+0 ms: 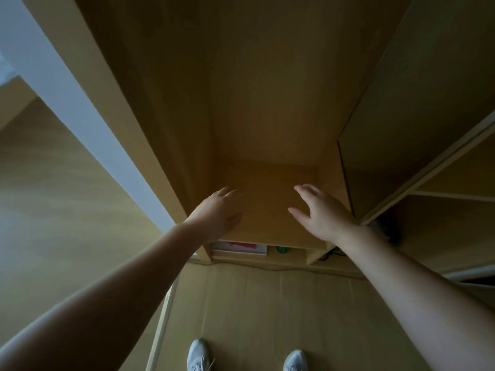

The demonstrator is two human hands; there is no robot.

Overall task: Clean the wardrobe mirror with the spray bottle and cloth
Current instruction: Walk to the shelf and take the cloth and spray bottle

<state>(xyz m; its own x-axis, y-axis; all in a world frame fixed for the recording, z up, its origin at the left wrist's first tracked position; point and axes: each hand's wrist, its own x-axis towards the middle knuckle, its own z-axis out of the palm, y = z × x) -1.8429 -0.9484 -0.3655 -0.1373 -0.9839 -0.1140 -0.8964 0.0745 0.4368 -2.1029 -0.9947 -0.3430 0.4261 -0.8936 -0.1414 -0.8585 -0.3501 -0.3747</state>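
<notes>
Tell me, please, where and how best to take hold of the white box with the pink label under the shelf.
Grip the white box by its front edge, reaching in low from the front. It lies flat in the slot under the shelf board, which covers its top, so only that front shows. The open left hand hovers nearest.

One view only, from the head camera, tipped steeply forward and down. It faces straight into an open wooden wardrobe compartment point(267, 116), close enough that the panels fill the upper frame. Wide-angle bend splays the sides outward. At the bottom edge the floor point(254, 303) and two pale shoes point(198, 354) sit directly beneath the lens.
</notes>
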